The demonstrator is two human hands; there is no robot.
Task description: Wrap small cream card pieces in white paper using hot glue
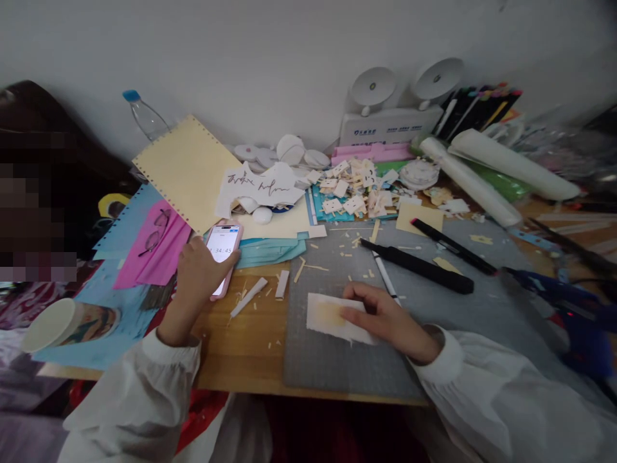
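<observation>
My left hand [198,275] is at the pink-cased phone [223,257], thumb reaching over its lit screen, which shows large digits; the other fingers are at the phone's left edge, partly hidden. In my right hand [373,312] is a small white card [332,315] with a pale yellow patch, pinched between thumb and fingers above the grey cutting mat [308,366]. Just beyond it lie a white pen [385,276] and a thick black marker [419,265]. Two white paper strips [282,284] rest on the wood between the hands.
A paper cup [72,323] lies tilted at the left, near glasses [157,233] on pink paper. Small paper figures [354,186] are heaped at the back. Rolls [472,183] and a blue glue gun [573,315] are on the right. A person is partly visible far left.
</observation>
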